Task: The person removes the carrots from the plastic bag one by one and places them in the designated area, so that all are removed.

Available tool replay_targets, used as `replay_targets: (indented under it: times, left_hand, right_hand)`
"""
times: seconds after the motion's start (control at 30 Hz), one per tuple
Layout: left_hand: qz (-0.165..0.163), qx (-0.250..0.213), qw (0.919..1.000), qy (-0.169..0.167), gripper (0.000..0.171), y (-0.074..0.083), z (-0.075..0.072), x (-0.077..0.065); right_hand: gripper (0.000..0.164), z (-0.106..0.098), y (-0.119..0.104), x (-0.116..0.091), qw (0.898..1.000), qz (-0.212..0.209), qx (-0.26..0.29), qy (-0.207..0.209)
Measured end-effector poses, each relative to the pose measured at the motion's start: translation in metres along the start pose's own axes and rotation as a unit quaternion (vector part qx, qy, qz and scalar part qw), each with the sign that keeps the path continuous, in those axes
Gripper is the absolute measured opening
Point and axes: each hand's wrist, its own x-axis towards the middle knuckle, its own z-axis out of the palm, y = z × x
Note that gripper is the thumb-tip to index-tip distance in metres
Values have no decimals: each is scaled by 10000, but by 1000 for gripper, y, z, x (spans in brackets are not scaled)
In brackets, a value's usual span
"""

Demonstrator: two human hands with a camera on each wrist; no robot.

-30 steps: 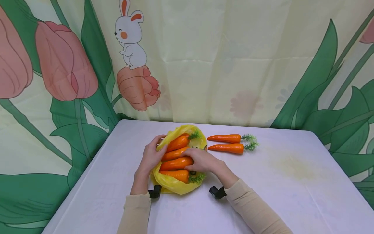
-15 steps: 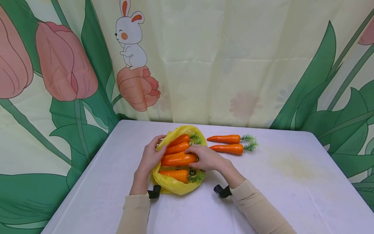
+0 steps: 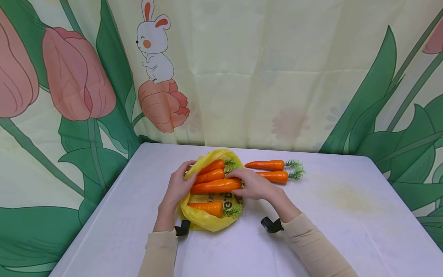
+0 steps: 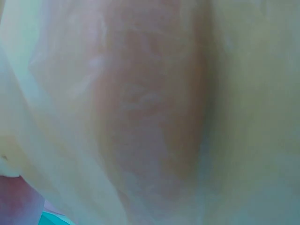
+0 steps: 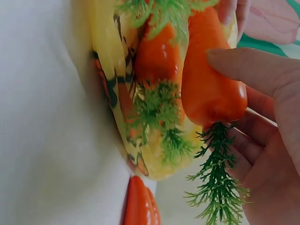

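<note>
A yellow plastic bag (image 3: 211,223) lies on the white table with its mouth spread wide. My left hand (image 3: 178,184) grips the left side of its rim; bag plastic fills the blurred left wrist view, with a bit of finger (image 4: 21,201) at lower left. My right hand (image 3: 254,184) pinches a carrot (image 3: 216,186) by its thick end, thumb on top and fingers beneath. That carrot's feathery green top (image 5: 220,173) hangs free in the right wrist view; its thin end is still within the bag mouth. Two carrots (image 3: 211,176) lie behind it in the bag, and another carrot (image 3: 207,207) lies nearer the front.
Outside the bag, to its right, two carrots lie side by side: a far carrot (image 3: 266,165) and a near carrot (image 3: 277,177), tops pointing right. The table (image 3: 346,215) ends at a printed curtain (image 3: 242,77). Black wrist mounts (image 3: 271,225) jut from both sleeves.
My right hand has drawn one carrot rightward across the bag, away from the front carrot, baring printed bag plastic between them. My left hand has stayed at the rim.
</note>
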Motion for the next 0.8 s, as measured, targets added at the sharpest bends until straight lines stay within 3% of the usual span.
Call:
replay_targets:
  times: [0.17, 0.8]
  left_hand:
    - [17, 35, 10000, 4, 42, -1, 0, 0]
    - [-80, 19, 9999, -60, 42, -1, 1, 0]
  right_hand:
    - [41, -7, 3, -7, 9999, 117, 74, 41]
    - [35, -25, 35, -39, 9992, -83, -8, 391]
